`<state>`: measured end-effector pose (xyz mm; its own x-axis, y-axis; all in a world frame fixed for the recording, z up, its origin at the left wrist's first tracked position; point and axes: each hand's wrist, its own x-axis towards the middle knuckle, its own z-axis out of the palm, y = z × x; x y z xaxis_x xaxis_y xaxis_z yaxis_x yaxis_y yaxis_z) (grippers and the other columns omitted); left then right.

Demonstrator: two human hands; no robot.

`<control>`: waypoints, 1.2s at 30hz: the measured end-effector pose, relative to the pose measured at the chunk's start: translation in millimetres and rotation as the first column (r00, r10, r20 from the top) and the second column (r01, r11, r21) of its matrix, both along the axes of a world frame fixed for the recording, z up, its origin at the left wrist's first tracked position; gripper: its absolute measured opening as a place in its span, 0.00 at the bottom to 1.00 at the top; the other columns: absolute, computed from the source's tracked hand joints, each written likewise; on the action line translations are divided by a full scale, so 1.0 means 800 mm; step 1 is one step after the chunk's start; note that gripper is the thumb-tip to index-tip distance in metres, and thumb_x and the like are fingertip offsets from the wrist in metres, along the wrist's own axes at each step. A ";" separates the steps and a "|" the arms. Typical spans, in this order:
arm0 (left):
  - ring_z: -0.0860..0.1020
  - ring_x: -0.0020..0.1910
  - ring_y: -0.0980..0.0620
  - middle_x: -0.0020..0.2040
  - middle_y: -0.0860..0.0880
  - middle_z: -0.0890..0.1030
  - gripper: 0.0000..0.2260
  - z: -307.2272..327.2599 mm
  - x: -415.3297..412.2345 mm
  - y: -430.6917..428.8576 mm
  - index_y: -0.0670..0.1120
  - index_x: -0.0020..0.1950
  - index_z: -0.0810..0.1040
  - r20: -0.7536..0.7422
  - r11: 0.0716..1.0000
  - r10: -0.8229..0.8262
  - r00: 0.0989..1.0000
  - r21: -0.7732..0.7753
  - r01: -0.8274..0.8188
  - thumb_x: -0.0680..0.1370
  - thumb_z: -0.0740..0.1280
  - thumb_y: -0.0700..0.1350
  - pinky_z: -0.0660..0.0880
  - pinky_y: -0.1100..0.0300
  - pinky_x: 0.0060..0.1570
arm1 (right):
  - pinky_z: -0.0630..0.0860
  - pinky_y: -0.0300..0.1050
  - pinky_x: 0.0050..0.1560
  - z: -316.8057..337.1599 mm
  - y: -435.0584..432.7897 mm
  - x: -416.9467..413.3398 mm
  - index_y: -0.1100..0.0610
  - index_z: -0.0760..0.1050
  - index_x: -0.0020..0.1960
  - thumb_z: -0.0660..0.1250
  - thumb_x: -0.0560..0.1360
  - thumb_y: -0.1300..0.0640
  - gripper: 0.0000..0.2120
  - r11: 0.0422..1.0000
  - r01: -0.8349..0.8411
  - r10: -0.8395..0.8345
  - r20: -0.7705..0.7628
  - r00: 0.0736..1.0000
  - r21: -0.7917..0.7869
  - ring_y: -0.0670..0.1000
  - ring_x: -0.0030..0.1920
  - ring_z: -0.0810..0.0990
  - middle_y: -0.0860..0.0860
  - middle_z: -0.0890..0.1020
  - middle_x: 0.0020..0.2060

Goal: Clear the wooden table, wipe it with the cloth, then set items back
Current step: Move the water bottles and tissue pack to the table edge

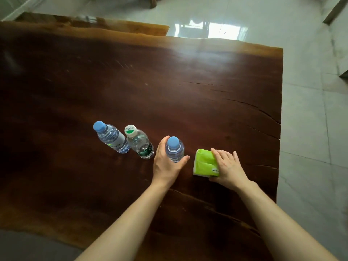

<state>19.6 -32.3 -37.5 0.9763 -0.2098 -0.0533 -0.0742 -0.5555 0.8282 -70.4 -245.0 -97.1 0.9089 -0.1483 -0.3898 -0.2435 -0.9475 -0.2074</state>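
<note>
I see a dark wooden surface [169, 87] with long cracks running in from its right edge, and pale glossy floor tiles [310, 119] beyond it. My landmark is the green-and-white-capped water bottle [140, 143], which stands upright near the middle of the near half of the surface.

Just to the left of that bottle, almost touching it, stands a blue-capped water bottle [113, 138], also upright. To the landmark's right stands a second blue-capped bottle [174, 150], close by but apart from it. My left hand [166, 162] is wrapped around this second bottle from the near side, with the fingers on its left flank and the thumb curling round its right, so I read it as grasping the bottle, which rests upright on the wood.

Further right of the landmark, past the held bottle, lies a lime-green tissue pack [204, 162] with a small printed label, flat on the surface. My right hand [228, 168] lies on the right part of the pack, fingers spread over its top and the thumb tucked against its near edge, gripping it.

Both forearms reach in bare from the near edge.
</note>
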 end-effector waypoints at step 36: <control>0.79 0.43 0.64 0.43 0.59 0.79 0.24 0.080 -0.033 -0.045 0.52 0.56 0.73 0.110 0.841 -0.518 0.848 -0.112 0.529 0.66 0.81 0.53 0.70 0.78 0.40 | 0.76 0.51 0.56 0.088 0.129 -0.230 0.55 0.61 0.74 0.62 0.66 0.24 0.48 0.417 0.868 -0.892 0.304 0.334 0.270 0.58 0.61 0.77 0.55 0.76 0.63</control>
<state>-6.9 -68.3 26.2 0.7189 -0.6907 0.0781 -0.3849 -0.3020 0.8722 -254.3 -141.5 -27.0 0.3180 -0.9405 -0.1196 -0.8275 -0.2137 -0.5192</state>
